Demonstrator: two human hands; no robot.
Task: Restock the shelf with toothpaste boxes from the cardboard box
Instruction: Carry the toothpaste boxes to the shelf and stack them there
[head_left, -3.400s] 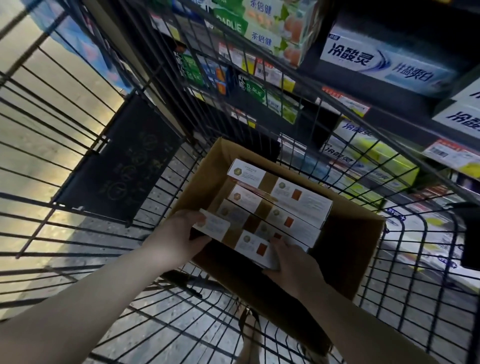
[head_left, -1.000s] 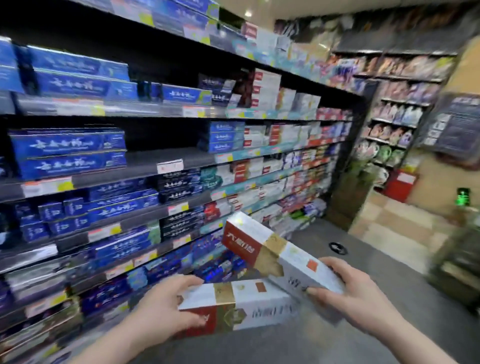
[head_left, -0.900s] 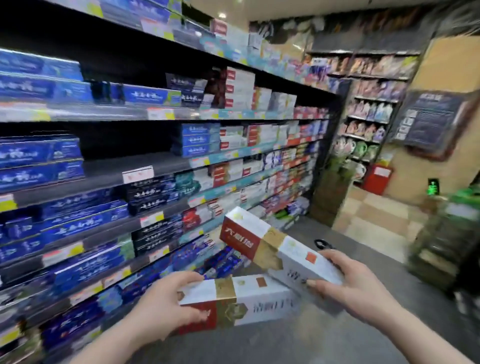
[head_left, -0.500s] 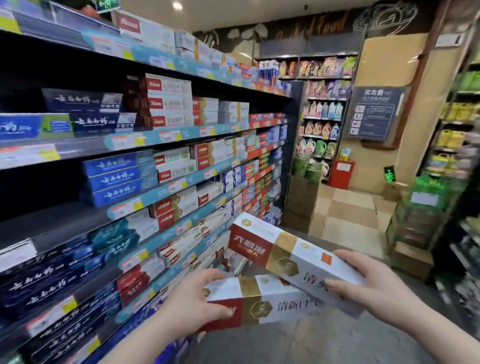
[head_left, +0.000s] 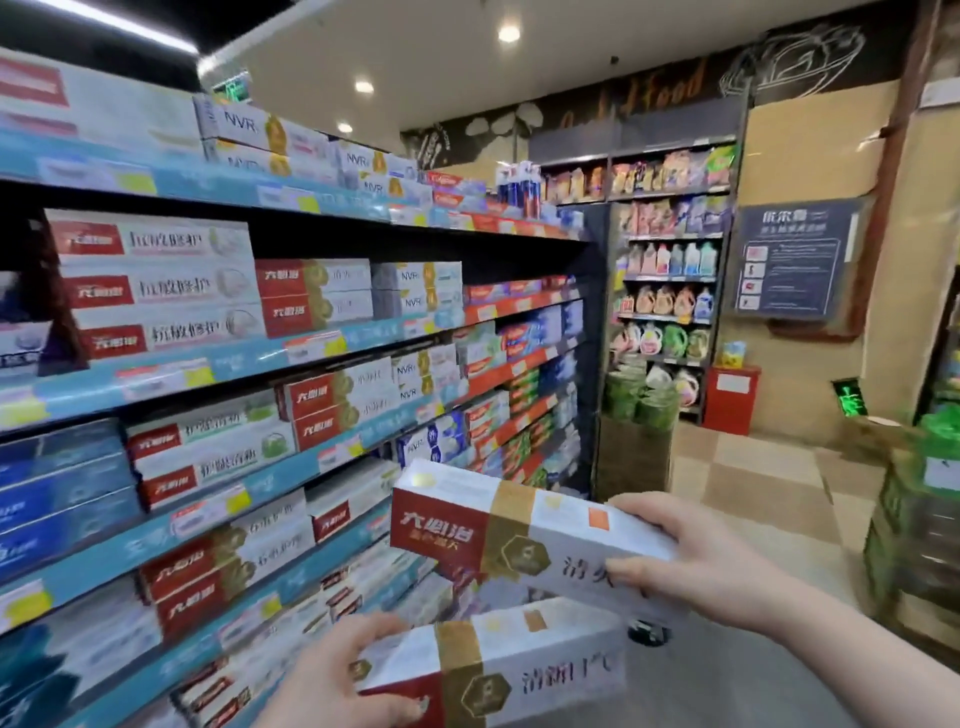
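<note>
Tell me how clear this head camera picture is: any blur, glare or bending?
Head view: wide-angle bending curves the shelves and ceiling; the left edge and near lower shelf are smeared, labels unreadable there; ceiling lights glare as bright spots; the upper box in the right hand is fairly sharp, the lower box in the left hand softer.

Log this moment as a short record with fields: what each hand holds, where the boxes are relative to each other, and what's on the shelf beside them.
left hand: grips the lower toothpaste box at its red end
right hand: grips the upper toothpaste box at its white end
box relation: upper one is above and slightly behind the lower; contact unclear
box design: red end, gold band, white end
shelf: on the left, stocked with toothpaste boxes, including matching shelf boxes
placement: neither held box on the shelf yet
</note>
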